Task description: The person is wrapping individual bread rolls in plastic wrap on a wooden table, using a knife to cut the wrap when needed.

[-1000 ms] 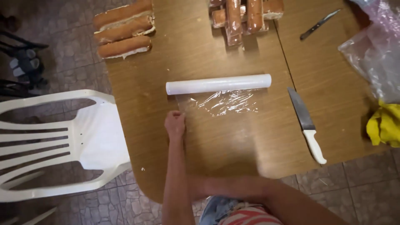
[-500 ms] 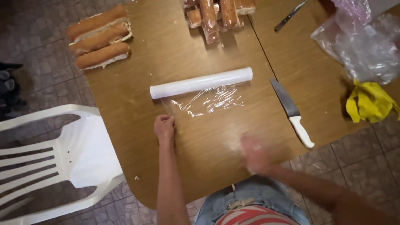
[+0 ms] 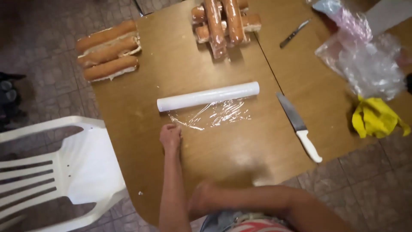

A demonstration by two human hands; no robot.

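Two hands are working at the wooden table (image 3: 141,172), and both are mine. I am pressing my left hand (image 3: 171,137) down with the fingers curled in, pinching the near left corner of the sheet of cling film (image 3: 214,115) that is lying flat on the wood. That pulled-out sheet is stretching away from my left hand toward the white roll of cling film (image 3: 208,96), which is resting crosswise just beyond it, a little farther from me. I am holding my right hand (image 3: 201,199) low near the table edge, close to my body and well apart from the roll; it is blurred, so I cannot tell whether it is open or closed.

Beyond the roll, a stack of filled long buns (image 3: 223,19) is sitting at the far side of the table, and three more long buns (image 3: 109,49) are lying side by side at the far left corner. To the right of the roll, a white-handled knife (image 3: 299,126) is lying with its handle toward me. Farther right, a yellow cloth (image 3: 375,120) is crumpled beside a heap of clear plastic bags (image 3: 365,64), and a small table knife (image 3: 294,33) is lying beyond them. A white plastic chair (image 3: 56,167) is standing at my left.
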